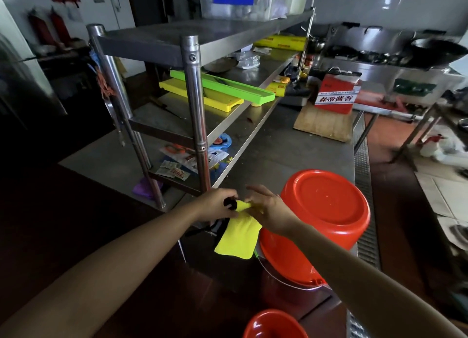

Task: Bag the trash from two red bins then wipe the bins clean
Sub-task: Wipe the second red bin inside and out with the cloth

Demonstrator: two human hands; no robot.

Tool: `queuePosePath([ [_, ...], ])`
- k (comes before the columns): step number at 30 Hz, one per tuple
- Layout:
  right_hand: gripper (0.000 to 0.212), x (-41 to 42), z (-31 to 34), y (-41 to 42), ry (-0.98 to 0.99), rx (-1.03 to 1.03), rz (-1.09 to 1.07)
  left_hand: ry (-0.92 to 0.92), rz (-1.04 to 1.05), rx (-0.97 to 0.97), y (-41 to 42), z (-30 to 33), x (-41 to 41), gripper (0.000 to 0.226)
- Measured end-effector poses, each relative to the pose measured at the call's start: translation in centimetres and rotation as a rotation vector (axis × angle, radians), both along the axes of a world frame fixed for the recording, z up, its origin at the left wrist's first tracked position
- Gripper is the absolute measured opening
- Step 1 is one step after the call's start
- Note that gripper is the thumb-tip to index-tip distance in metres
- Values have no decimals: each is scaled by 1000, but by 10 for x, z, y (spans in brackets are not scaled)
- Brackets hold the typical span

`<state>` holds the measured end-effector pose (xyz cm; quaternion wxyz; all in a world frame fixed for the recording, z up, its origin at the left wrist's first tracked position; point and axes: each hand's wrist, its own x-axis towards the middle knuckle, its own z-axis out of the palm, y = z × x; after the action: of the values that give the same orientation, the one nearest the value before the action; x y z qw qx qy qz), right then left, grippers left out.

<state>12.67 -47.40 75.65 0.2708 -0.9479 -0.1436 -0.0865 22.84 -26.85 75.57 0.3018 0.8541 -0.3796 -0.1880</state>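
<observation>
Head view showed an upturned red bin at the counter's near edge, base up, contents hidden. A second red bin sat below it, its inside unreadable. Just beside the upturned bin, the left hand and right hand both pinched a yellow cloth hanging between them.

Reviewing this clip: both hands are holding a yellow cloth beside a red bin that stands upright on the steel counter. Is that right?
Not quite. In the head view the red bin is upside down, bottom facing up, not upright. The rest holds: left hand and right hand hold the yellow cloth beside it on the steel counter.
</observation>
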Motion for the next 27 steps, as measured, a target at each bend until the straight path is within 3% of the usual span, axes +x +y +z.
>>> queuePosePath([
  [5, 24, -7, -14, -17, 66, -122, 7, 88, -14, 123, 9, -5, 4, 35],
  [15, 25, 3, -14, -8, 164, -287, 1, 251, 13, -77, -6, -6, -8, 22],
  [19, 23, 8, -15, -6, 188, -261, -91, 227, 49, -43, -11, -10, -9, 19],
  [23, 17, 16, -23, 2, 231, -247, -157, 99, 68, 41, -13, -20, -15, 50],
  [27, 38, 21, -44, 11, 299, -254, -193, -72, 91, 51, -14, -42, -16, 20],
])
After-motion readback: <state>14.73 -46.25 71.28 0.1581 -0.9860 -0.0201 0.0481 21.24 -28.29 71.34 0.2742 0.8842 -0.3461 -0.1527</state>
